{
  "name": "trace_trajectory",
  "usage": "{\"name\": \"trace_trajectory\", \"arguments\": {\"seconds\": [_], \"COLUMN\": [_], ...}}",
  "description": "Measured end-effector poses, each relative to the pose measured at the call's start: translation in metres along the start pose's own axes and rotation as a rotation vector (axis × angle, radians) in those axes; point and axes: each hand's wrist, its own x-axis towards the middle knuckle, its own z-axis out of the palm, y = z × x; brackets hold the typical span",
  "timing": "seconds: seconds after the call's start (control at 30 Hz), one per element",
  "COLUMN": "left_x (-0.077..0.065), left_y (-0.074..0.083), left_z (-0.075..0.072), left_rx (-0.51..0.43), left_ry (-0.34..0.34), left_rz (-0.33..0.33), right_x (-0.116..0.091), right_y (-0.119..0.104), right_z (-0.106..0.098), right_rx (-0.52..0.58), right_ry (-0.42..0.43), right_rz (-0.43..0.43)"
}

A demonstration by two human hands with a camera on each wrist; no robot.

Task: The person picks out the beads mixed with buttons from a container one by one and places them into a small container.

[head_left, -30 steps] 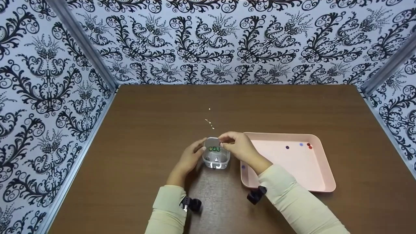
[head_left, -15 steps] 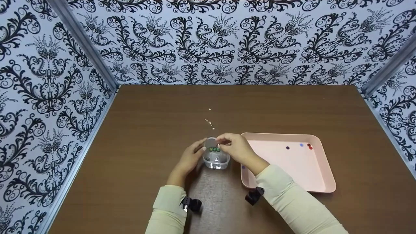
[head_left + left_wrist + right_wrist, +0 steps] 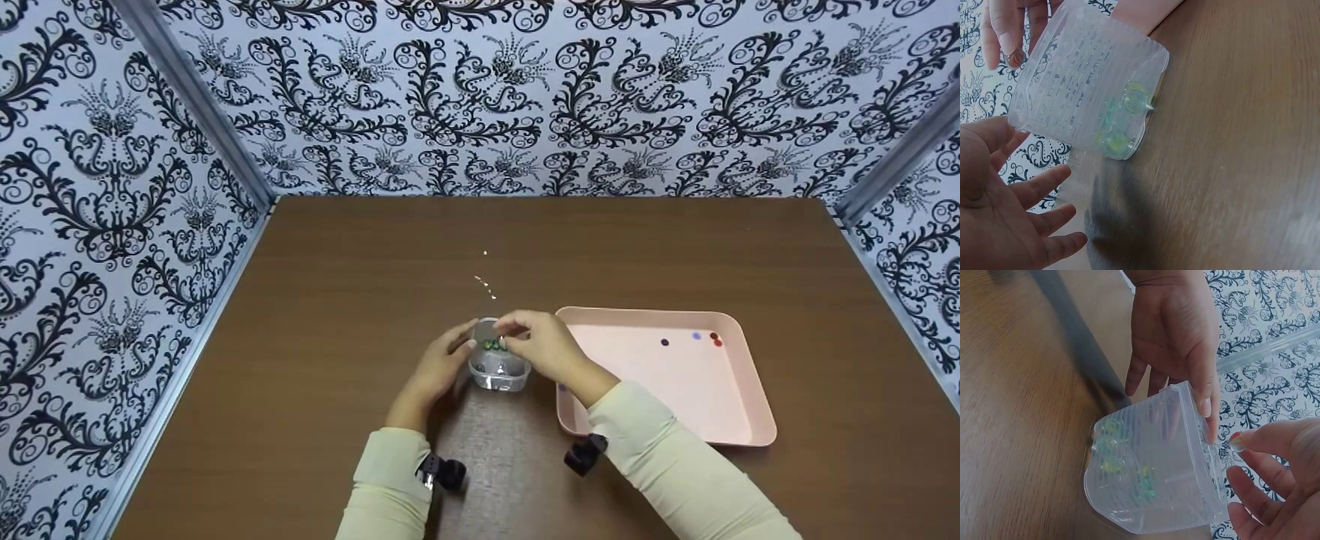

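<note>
A clear plastic container (image 3: 499, 381) stands on the table with several green-yellow marbles (image 3: 490, 345) inside; they show through its wall in both wrist views. My left hand (image 3: 436, 365) touches the container's left rim with thumb and index finger, the other fingers spread straight, as seen in the left wrist view. Above the container's right side, my right hand (image 3: 551, 345) pinches a glass marble (image 3: 1236, 442) with a reddish patch between thumb and fingertip. That marble (image 3: 1015, 58) is apart from the rim in the left wrist view.
A pink tray (image 3: 667, 397) lies on the right, partly under the right forearm. In it are a dark marble (image 3: 664, 342), a light blue one (image 3: 696, 336) and two red ones (image 3: 716, 340). Pale specks (image 3: 485, 285) show on the table behind the container.
My right hand has shifted slightly left and nearer over the container, and it covers part of the green marbles. The left hand and the container have hardly moved.
</note>
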Motion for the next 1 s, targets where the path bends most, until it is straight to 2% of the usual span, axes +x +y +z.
{"name": "trace_trajectory", "arguments": {"seconds": [0.27,0.53,0.8,1.0], "left_x": [-0.0019,-0.002,-0.002,-0.0019], "left_y": [0.0005,0.0005,0.0005,0.0011], "left_z": [-0.0003,-0.0007,0.0001,0.0], "left_rx": [-0.045,-0.042,-0.04,-0.033], "left_ry": [-0.022,-0.021,-0.015,-0.011], "left_rz": [0.007,0.008,0.008,-0.003], "right_x": [-0.001,-0.001,-0.0017,-0.0017], "right_y": [-0.0003,-0.0006,0.0017,0.0042], "right_z": [-0.0005,-0.0001,-0.0001,-0.0014], "right_rx": [-0.035,-0.079,-0.09,-0.099], "right_ry": [-0.042,-0.021,0.014,0.001], "right_rz": [0.031,0.036,-0.025,-0.051]}}
